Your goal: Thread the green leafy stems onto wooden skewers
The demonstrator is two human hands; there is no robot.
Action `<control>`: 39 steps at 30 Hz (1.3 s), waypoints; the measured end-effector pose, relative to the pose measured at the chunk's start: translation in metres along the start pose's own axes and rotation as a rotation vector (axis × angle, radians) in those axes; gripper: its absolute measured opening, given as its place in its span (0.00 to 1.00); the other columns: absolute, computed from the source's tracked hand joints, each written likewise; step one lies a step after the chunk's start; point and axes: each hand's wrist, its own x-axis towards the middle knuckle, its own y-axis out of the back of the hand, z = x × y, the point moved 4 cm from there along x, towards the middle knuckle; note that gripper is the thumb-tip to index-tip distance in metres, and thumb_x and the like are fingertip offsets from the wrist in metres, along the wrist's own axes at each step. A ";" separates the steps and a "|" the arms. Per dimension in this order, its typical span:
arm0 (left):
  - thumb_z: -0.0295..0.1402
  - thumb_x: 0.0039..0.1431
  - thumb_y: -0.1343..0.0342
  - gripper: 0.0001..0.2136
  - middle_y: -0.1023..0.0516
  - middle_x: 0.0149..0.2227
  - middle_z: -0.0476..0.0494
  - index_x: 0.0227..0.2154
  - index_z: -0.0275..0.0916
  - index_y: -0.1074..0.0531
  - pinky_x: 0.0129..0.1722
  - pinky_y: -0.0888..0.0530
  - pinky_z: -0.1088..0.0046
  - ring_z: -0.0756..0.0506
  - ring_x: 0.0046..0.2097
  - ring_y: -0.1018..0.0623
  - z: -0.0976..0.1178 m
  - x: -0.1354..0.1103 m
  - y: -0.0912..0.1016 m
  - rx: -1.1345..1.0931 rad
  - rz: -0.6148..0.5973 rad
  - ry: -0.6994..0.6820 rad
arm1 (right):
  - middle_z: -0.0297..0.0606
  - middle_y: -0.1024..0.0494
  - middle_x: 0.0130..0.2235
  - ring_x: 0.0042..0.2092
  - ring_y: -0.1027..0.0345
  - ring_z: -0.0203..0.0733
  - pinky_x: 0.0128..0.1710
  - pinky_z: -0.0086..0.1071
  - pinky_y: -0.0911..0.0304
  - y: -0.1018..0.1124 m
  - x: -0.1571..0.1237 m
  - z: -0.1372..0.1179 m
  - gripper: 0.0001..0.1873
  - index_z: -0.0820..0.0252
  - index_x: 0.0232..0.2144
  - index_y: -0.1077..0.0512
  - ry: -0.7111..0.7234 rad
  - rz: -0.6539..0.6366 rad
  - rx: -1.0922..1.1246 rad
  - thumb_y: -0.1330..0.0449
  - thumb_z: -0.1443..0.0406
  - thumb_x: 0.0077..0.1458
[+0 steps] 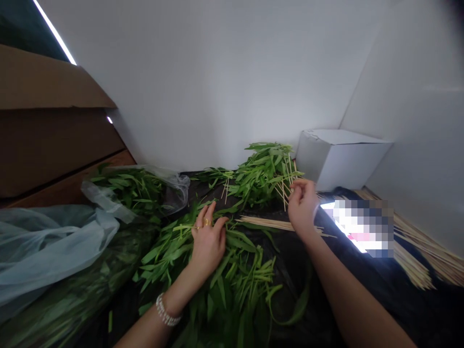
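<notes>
My left hand lies open on a loose heap of long green leaves, its fingers apart. My right hand is closed, its fingertips bunched beside thin wooden sticks that poke out of a pile of leafy bundles. What is between those fingertips, if anything, is too small to make out. Under the right wrist runs a small row of bare wooden sticks. A smaller leaf bundle with two sticks rests left of the pile.
A clear plastic bag of leaves and a larger pale bag sit at left. At right are a lit screen, more sticks and a white box. Cardboard stands far left; a white wall rises behind.
</notes>
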 end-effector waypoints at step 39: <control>0.43 0.52 0.38 0.12 0.19 0.33 0.45 0.31 0.38 0.25 0.41 0.32 0.72 0.47 0.36 0.24 -0.009 0.009 -0.008 -1.225 -0.296 0.520 | 0.46 0.26 0.46 0.46 0.29 0.41 0.44 0.31 0.32 -0.035 -0.054 -0.051 0.19 0.61 0.53 0.32 0.445 -0.358 -0.016 0.51 0.70 0.61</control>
